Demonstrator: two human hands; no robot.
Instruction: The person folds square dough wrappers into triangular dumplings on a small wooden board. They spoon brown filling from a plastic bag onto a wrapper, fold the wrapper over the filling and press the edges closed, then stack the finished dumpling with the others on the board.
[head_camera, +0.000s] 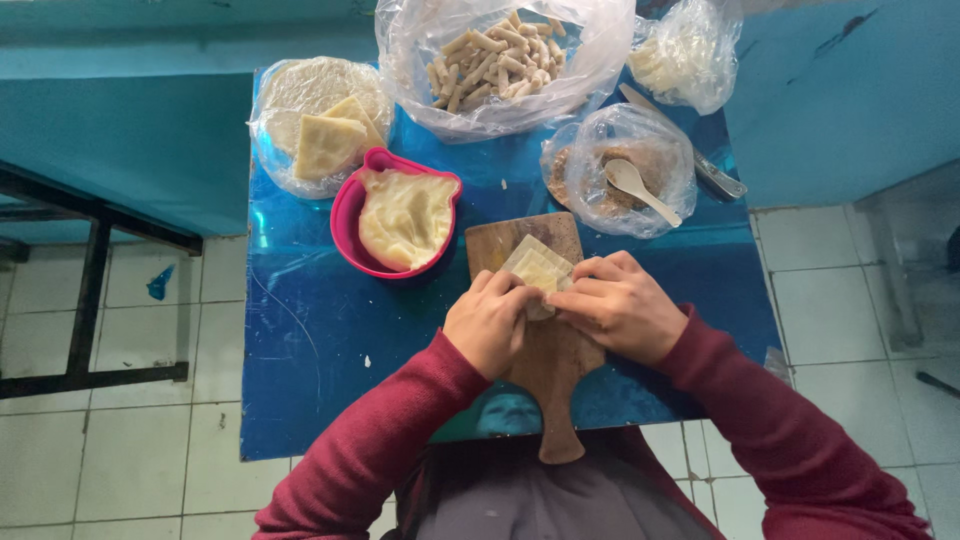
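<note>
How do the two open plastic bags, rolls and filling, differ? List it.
The rolls bag is larger, at the table's far edge, heaped with pale finger-shaped rolls. The filling bag is smaller, nearer the hands, holding brownish filling and a white spoon. Both are clear and open.

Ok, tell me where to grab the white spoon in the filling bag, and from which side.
Take the white spoon by its handle end, which points toward the lower right and pokes up over the edge of the clear filling bag. Come in from the right side with your right hand; the bowl end lies on the brown filling, so leave that.
</note>
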